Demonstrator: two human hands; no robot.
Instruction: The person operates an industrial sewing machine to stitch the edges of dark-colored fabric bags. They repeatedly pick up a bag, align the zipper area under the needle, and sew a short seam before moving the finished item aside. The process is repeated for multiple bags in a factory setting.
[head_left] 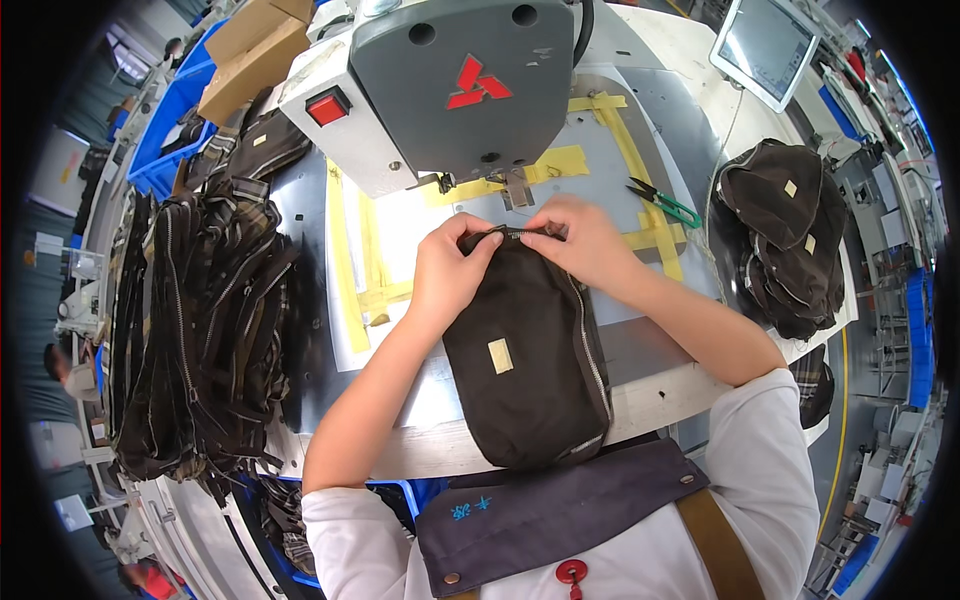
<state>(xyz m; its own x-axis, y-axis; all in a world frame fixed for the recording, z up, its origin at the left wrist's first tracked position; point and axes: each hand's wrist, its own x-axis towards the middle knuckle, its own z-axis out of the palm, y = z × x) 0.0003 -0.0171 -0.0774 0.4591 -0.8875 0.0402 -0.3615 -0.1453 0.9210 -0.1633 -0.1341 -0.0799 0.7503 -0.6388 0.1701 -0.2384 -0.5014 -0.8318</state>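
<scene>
In the head view, the left hand (pixel 447 268) and the right hand (pixel 588 247) each pinch the top end of a dark pouch (pixel 520 400) between thumb and fingers. The pouch hangs from that grip toward the person, its pale patch (pixel 500 356) facing up below the fingertips. A short stretch of zipper teeth (pixel 516 235) shows between the two thumbs.

For this hold to work well, I would keep both pinches level and lightly tensioned so the edge between them neither puckers nor twists. The presser foot (pixel 517 188) is just beyond the fingertips, so the thumbs are best kept behind the edge (the gap looks small). The pouch's body should lie slack below the fingers, or its weight may drag the edge askew. The green-handled snips (pixel 665 203), beyond the right hand's fingers and off to their right, are best left clear of the cloth.

The fingers hide how the layers are folded at both corners. The needle's tip is too small to make out, and the pouch's underside is out of sight.
</scene>
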